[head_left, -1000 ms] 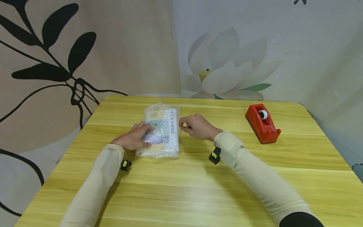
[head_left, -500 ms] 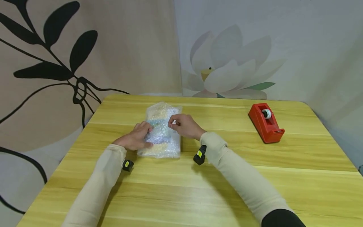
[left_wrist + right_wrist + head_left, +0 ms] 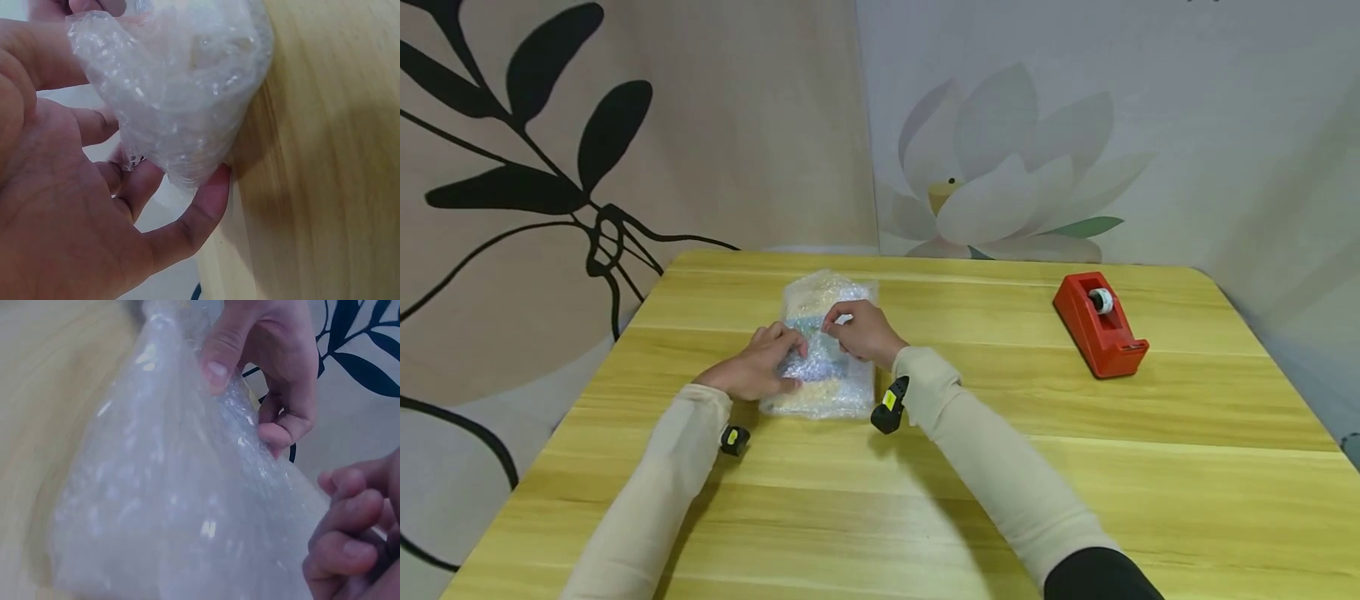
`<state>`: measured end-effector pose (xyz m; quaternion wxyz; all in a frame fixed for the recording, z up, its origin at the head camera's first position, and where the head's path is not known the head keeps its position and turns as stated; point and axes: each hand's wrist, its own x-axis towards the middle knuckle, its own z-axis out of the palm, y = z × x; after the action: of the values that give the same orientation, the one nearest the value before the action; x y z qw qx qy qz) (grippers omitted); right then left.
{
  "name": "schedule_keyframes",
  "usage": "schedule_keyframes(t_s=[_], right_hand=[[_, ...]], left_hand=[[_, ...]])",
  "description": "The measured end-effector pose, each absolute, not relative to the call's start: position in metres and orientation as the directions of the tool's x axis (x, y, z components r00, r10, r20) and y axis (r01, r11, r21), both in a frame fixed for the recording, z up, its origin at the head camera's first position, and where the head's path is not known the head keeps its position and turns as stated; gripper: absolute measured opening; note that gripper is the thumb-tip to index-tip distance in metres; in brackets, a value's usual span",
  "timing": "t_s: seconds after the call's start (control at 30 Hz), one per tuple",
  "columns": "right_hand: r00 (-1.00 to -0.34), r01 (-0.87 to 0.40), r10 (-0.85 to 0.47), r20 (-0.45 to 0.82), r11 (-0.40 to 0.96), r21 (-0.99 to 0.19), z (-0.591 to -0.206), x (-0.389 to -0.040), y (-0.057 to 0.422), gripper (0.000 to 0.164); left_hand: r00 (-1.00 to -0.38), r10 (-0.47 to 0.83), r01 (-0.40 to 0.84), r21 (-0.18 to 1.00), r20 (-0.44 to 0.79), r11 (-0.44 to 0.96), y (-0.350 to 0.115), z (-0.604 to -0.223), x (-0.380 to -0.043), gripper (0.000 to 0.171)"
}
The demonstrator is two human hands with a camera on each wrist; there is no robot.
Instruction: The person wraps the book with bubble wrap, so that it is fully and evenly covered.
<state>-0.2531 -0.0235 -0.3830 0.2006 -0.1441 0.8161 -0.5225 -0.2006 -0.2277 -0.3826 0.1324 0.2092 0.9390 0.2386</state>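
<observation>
A flat package in clear bubble wrap (image 3: 823, 392) lies on the table, with pale yellow and blue showing through. My left hand (image 3: 756, 364) grips its left side. In the left wrist view, the left thumb (image 3: 203, 206) is at the wrap's lower edge and the fingers reach round the other side. My right hand (image 3: 865, 333) is over the package's right half, thumb and index finger brought together. The right wrist view shows its curled fingers (image 3: 350, 531) close by the wrap; I cannot tell whether anything thin is pinched there.
A red tape dispenser (image 3: 1101, 329) with a white-cored roll (image 3: 1101, 301) stands at the right on the wooden table (image 3: 970, 467). Behind the table's far edge is a backdrop with a printed flower (image 3: 1007, 183) and dark leaves (image 3: 550, 67).
My right hand has moved left, from beside the package's right edge to over it. My left hand keeps its hold on the left side, and the package stays put.
</observation>
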Motion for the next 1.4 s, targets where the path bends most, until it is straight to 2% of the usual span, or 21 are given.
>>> schedule_keyframes(t_s=[0.17,0.3,0.4,0.6,0.67,0.93,1.13,1.4], right_hand=[[-0.882,0.074,-0.402,-0.244,0.394,-0.916,-0.386,-0.255,-0.029,0.018],[-0.882,0.127,-0.378,-0.282,0.385,-0.914,-0.390,-0.256,-0.033,0.015],[-0.883,0.155,-0.361,-0.301,0.381,-0.912,-0.393,-0.257,-0.035,0.013],[-0.876,0.184,-0.355,-0.327,0.381,-0.906,-0.397,-0.258,-0.038,0.012],[-0.875,0.188,-0.356,-0.329,0.375,-0.908,-0.396,-0.259,-0.038,0.011],[-0.854,0.215,-0.383,-0.352,0.356,-0.909,-0.393,-0.260,-0.032,0.015],[-0.805,0.263,-0.444,-0.393,0.326,-0.908,-0.392,-0.261,-0.027,0.017],[-0.725,0.455,-0.498,-0.476,0.172,-0.874,-0.390,-0.259,-0.019,0.036]], left_hand=[[-0.880,0.447,0.321,0.494,-0.160,0.808,-0.227,-0.382,-0.201,0.026],[-0.878,0.447,0.325,0.474,-0.170,0.819,-0.227,-0.382,-0.203,0.032],[-0.875,0.451,0.330,0.464,-0.177,0.822,-0.226,-0.381,-0.205,0.044],[-0.872,0.430,0.310,0.412,-0.236,0.857,-0.224,-0.376,-0.208,0.084],[-0.866,0.431,0.318,0.387,-0.252,0.865,-0.223,-0.375,-0.210,0.090],[-0.852,0.420,0.304,0.359,-0.312,0.882,-0.218,-0.371,-0.216,0.089],[-0.848,0.396,0.276,0.344,-0.351,0.897,-0.215,-0.368,-0.217,0.091],[-0.849,0.339,0.219,0.314,-0.405,0.924,-0.209,-0.364,-0.218,0.093]])
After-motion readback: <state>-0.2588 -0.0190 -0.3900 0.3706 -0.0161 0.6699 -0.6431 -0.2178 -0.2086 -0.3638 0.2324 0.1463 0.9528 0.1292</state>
